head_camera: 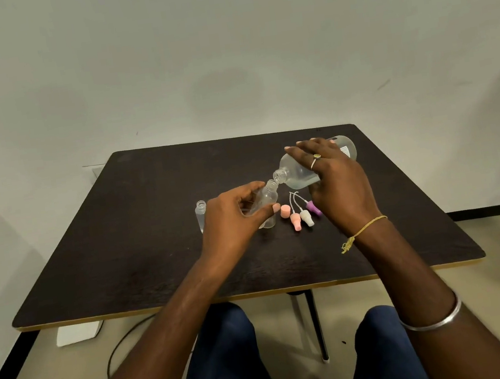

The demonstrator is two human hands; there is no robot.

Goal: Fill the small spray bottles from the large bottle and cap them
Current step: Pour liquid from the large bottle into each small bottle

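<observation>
Head view: the left hand [233, 220] grips a small spray bottle [267, 198], uncapped and tilted, thumb and fingers curled round its body just above the dark counter [121, 239]. The right hand [337, 183] clasps the large bottle [291, 169] from above, tipped almost flat, its open mouth touching the small bottle's neck. Another uncapped small bottle [201, 215] stands upright at far left of the group. Near the right hand lie a peach cap [285, 211] and pink [295, 222], white [307, 217] and purple [314, 207] spray heads.
</observation>
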